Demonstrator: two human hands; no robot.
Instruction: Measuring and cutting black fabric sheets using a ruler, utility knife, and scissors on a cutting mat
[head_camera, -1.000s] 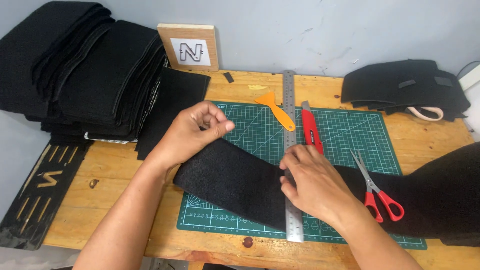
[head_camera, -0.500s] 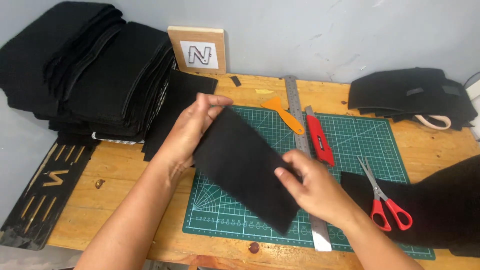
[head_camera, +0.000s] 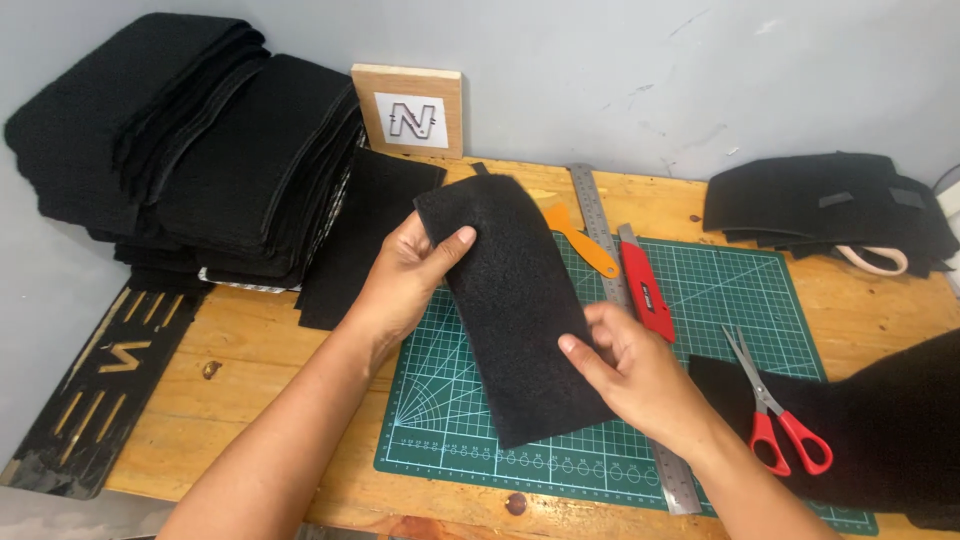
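Over on the far left, a black metal stencil plate (head_camera: 95, 395) with slotted cut-outs hangs over the edge of the pale wooden workbench (head_camera: 270, 340). Behind it sits a tall stack of black felt sheets (head_camera: 190, 150), pushed against the grey wall, with one loose black sheet (head_camera: 360, 235) lying flat beside it. A small wooden block with a white label (head_camera: 408, 110) leans on the wall just past the stack.

Now to the middle: the left hand (head_camera: 405, 275) is closed on the upper left edge of a rectangular piece of black felt (head_camera: 515, 300), thumb pressed across its face, fingers tucked behind. That piece is lifted and tilted above the green gridded cutting mat (head_camera: 440, 400), its top end toward the wall. The right hand (head_camera: 630, 370) grips its lower right edge, thumb on top and fingers curled underneath.

Just beyond the felt, an orange plastic scraper (head_camera: 583, 243) lies on the mat, next to a long steel ruler (head_camera: 620, 300) running from the wall side down to the near edge. A red utility knife (head_camera: 645, 285) lies alongside the ruler. Further right, red-handled scissors (head_camera: 775, 410) rest half on the mat, half on a large dark felt piece (head_camera: 880, 420). At the far right corner, a heap of folded black fabric (head_camera: 825, 205) with a beige strap.
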